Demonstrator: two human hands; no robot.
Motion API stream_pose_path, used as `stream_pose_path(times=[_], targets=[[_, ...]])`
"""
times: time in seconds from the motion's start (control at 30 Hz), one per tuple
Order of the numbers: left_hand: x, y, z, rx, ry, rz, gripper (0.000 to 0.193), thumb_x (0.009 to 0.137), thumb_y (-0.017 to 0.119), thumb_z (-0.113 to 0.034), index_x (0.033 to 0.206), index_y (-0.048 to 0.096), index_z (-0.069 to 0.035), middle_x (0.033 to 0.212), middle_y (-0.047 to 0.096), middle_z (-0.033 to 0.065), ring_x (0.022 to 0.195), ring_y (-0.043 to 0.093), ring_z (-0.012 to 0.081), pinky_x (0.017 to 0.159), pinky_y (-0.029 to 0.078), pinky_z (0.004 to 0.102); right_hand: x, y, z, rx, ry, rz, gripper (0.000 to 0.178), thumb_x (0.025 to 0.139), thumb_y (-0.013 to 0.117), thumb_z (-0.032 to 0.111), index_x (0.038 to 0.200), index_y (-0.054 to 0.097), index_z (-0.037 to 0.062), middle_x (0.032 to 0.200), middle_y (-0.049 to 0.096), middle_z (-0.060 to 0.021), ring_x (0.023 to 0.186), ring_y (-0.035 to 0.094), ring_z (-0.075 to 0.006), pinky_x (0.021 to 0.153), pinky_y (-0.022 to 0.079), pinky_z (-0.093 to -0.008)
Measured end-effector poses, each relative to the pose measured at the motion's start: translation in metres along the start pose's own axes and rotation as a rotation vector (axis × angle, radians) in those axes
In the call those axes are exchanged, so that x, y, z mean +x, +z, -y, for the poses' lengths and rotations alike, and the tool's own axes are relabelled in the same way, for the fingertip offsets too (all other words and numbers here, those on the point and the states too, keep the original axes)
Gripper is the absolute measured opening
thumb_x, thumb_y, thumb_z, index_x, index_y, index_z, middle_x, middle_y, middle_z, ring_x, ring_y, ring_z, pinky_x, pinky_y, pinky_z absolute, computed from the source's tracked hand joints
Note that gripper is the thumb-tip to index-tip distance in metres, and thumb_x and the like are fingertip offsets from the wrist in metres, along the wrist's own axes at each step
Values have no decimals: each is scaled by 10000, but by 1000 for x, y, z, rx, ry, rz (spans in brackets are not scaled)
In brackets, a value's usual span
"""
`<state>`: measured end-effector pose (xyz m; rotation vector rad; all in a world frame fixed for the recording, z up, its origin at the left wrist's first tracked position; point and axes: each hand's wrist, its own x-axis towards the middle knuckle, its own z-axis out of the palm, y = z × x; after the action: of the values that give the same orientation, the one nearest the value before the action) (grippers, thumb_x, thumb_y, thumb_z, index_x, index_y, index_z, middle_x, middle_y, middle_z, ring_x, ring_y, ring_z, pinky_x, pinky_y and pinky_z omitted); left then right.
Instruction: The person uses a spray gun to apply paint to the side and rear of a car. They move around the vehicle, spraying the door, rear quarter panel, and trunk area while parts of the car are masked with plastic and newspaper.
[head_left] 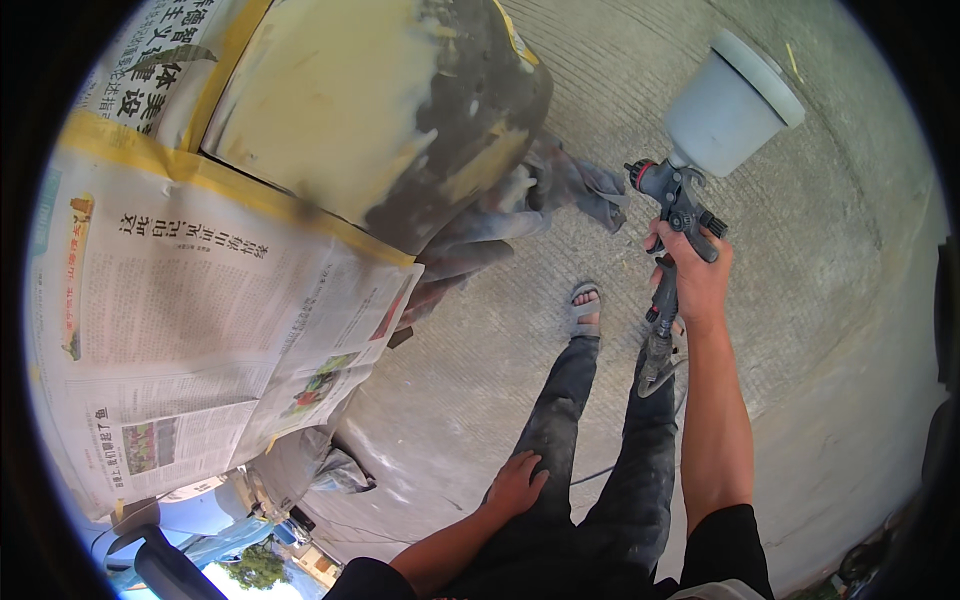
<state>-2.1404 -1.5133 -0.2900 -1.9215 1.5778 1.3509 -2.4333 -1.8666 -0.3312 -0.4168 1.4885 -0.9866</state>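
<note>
The right hand (pixel 697 272) grips a dark grey spray gun (pixel 680 205) by its handle, its fingers clamped around it, with the forefinger side near the trigger. The gun is on the right, above the concrete floor (pixel 810 290), and carries a large whitish cup (pixel 722 118) on top, slightly tilted, with its lid toward the far right; the nozzle (pixel 640 174) faces left, toward the panel but well apart from it. A grey fitting (pixel 656 358) hangs below the handle, close to the right leg. The left hand (pixel 514 484) rests on the left thigh (pixel 552 440), nearer the body, with nothing held and the fingers loosely apart. On the far left stands a rounded vehicle panel (pixel 330 90), patched in cream and dark grey, its surface smooth-looking and uneven in colour. Yellow tape (pixel 270 207) runs along its near and left borders, holding printed newspaper (pixel 200 300) that covers the area to the left and near side. Crumpled greyish sheeting (pixel 590 190) hangs beside the panel's right end, by the floor. Between the panel and the gun, a grey sandal (pixel 583 312) shows on the left foot
</note>
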Motion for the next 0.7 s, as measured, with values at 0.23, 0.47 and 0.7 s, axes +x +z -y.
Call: stream_pose_path(times=[0.23, 0.47, 0.7], targets=[[0, -3, -14, -90, 5, -18, 414, 949, 629, -314, 1250, 611, -32, 1297, 616, 191, 1229, 564, 367, 1045, 451, 433, -92, 14, 72, 185, -94, 252, 334, 791, 626, 6, 1115, 579, -58, 850, 661, -154, 649, 630, -175, 468, 506, -275], [-2, -7, -25, -210, -72, 16, 440, 954, 619, -345, 1266, 615, -34, 1264, 640, 197, 1206, 584, 369, 1039, 456, 435, -118, 11, 114, 253, -174, 507, 359, 758, 737, -61, 1104, 643, -90, 893, 710, -179, 747, 711, -223, 511, 538, -265], [-6, -11, -14, -409, -215, -34, 410, 954, 624, -336, 1229, 642, -32, 1179, 688, 197, 1128, 643, 359, 986, 497, 411, -33, 9, 98, -17, -114, 172, 202, 879, 683, 98, 1032, 674, -35, 801, 685, -94, 629, 624, -124, 454, 476, -251]])
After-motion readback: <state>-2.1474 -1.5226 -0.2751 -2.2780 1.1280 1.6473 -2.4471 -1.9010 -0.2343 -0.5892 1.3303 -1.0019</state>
